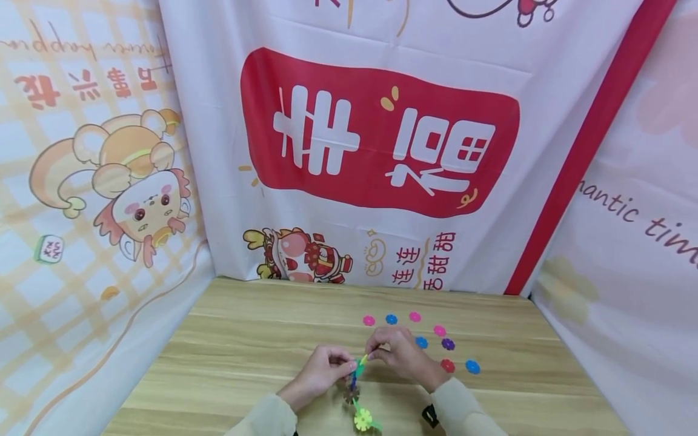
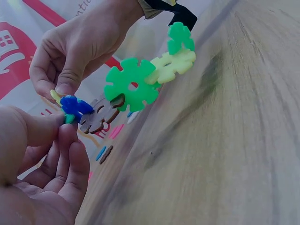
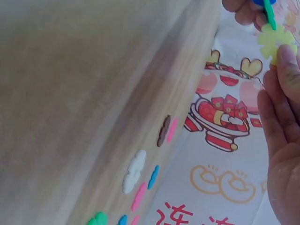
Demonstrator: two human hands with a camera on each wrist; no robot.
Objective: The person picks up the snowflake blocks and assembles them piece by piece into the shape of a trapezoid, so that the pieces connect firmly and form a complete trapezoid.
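My left hand pinches a small green notched disc at the upper end of a chain of plastic snowflake discs. Opposite it, my right hand holds a yellow snowflake disc between thumb and fingers, its edge meeting the green one. In the left wrist view a blue disc comes after the held pieces, then a brown disc, a larger green disc, a pale yellow disc and a last green disc. The chain hangs down toward the person's side of the table.
Loose discs lie on the wooden table beyond and right of the hands, among them a pink disc, a purple disc, a red disc and a blue disc. A printed cloth hangs behind the table.
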